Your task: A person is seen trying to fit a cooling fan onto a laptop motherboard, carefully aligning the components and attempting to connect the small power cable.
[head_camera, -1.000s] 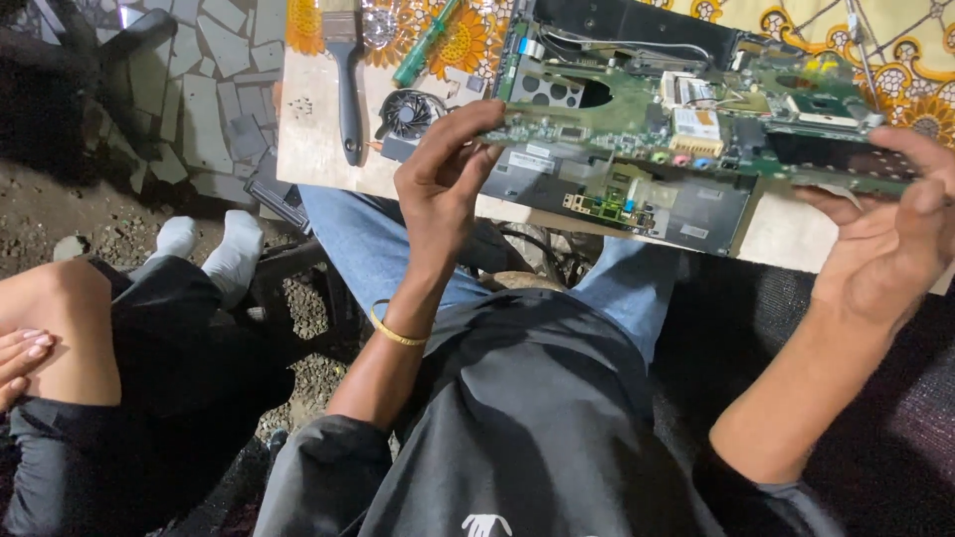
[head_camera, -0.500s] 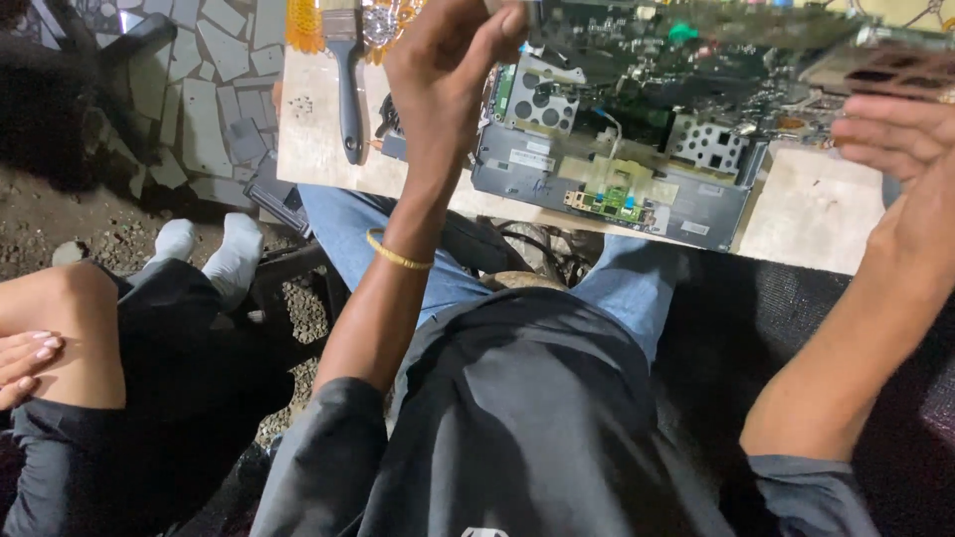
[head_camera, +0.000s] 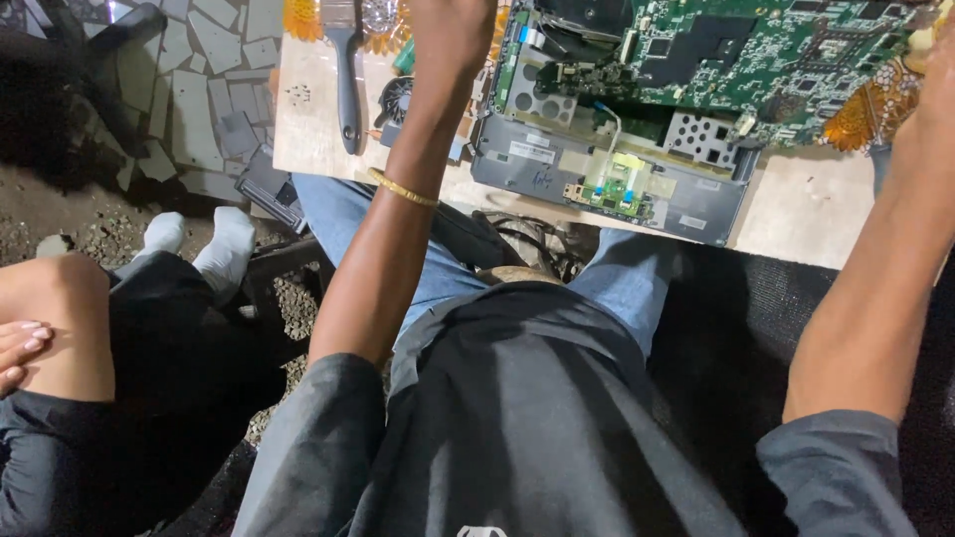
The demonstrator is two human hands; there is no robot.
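A green laptop motherboard (head_camera: 766,50) is raised over the grey laptop base (head_camera: 607,169), which lies on a pale board across my lap. My right hand (head_camera: 930,60) grips the motherboard's right edge at the top right corner of the view. My left hand (head_camera: 453,30) reaches up beside the motherboard's left edge. Its fingers are cut off by the top of the frame, so its grip is hidden. A gold bangle (head_camera: 403,187) sits on my left forearm. A small green daughterboard (head_camera: 612,189) with a white cable stays in the base.
A paintbrush with a dark handle (head_camera: 346,85) and a black cooling fan (head_camera: 398,99) lie on the pale board (head_camera: 806,214) left of my arm. Another person sits at the left, showing a knee, a hand (head_camera: 20,348) and white socks (head_camera: 199,239). Gravel and stone paving lie below.
The motherboard has been lifted off the laptop base and carried up and away, and both hands rose with it to the top edge of the view. The base is now uncovered.
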